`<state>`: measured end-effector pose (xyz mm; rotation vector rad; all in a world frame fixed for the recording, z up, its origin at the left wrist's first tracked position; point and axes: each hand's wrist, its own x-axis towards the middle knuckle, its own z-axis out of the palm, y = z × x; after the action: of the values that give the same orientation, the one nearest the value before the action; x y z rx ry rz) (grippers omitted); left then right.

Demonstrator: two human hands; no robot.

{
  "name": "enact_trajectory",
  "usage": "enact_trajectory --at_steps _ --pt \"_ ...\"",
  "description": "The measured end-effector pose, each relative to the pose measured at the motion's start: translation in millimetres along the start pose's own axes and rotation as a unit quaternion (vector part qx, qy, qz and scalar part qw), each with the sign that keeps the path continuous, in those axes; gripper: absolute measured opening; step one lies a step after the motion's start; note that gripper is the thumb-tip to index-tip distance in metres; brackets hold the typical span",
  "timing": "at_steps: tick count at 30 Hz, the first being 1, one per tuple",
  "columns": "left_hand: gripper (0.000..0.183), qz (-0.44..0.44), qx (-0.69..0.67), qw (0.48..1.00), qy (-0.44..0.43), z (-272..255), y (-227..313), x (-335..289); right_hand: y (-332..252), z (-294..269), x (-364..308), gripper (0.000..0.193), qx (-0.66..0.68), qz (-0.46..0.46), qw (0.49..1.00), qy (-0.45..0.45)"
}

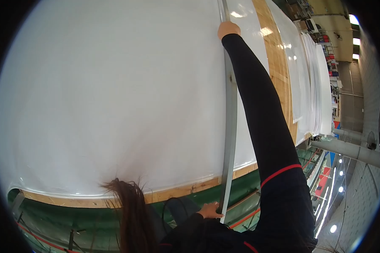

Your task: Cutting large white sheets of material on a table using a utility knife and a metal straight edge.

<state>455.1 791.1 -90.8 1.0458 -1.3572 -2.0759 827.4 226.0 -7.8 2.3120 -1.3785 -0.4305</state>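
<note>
Metal bar [231, 126] lies lengthwise from top centre to lower centre of the frame across white sheeting [114, 105], right hand [229, 30] clamped on its upper stretch, left hand [209, 210] gripping its lower end.

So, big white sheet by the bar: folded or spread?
Spread: the white sheet lies broad and mostly smooth left of the metal bar, no folded-over layers visible there.

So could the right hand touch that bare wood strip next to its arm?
Probably yes: the bare wood strip is just right of the right hand, with only flat white sheet between them. But the hand is on the metal bar, so it would likely have to let go first.
</note>
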Motion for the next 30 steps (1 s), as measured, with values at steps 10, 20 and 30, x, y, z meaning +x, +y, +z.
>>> enact_trajectory --at_steps 10,20,30 --pt "0.085 -0.02 0.009 0.999 0.031 6.2 2.5 -7.0 43.7 10.4 -166.8 0.019 0.027 -0.098 0.994 -0.045" --pt "0.087 0.021 -0.044 0.994 0.101 20.3 -13.2 -2.0 67.4 17.0 -394.6 0.02 0.06 -0.016 0.987 -0.148" --pt "0.092 0.038 -0.102 0.986 0.127 27.2 -14.7 -2.9 90.4 34.8 -544.2 0.01 0.103 0.04 0.976 -0.189"
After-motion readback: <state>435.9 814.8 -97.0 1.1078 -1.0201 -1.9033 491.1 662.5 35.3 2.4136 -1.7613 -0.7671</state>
